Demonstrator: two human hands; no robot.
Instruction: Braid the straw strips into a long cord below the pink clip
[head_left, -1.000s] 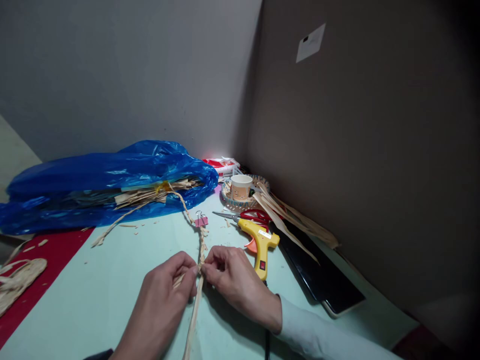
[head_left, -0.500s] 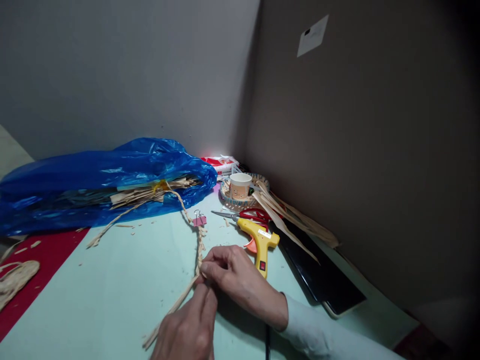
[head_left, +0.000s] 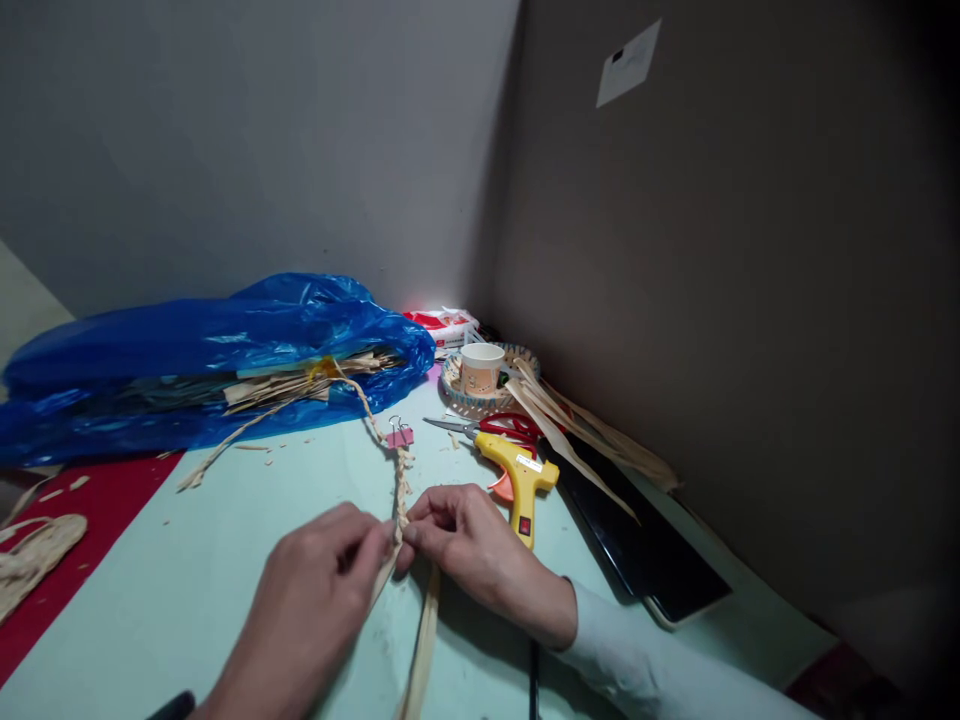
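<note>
A braid of pale dried plant fibre (head_left: 401, 480) runs toward me across the pale green table, a pink binder clip (head_left: 400, 438) fixed near its far part. At its near end, my left hand (head_left: 322, 590) pinches a strand from the left side. My right hand (head_left: 469, 550) pinches the braid from the right, its fingertips almost meeting the left ones. One loose strand (head_left: 422, 640) hangs down toward the table's near side, below my right hand. Another strand trails beneath my left hand, partly hidden by it.
A yellow glue gun (head_left: 523, 475) and red-handled scissors (head_left: 510, 430) lie right of the braid. Beyond are a paper cup (head_left: 481, 370) in a woven tray (head_left: 454, 398) and a black phone-like slab (head_left: 637, 550). A blue plastic bag (head_left: 172, 340) with dried stalks (head_left: 281, 388) lies at the left.
My left hand has moved up and left, from below the right hand to the braid's left side. A strand now hangs on the right; my right hand stays nearly in place.
</note>
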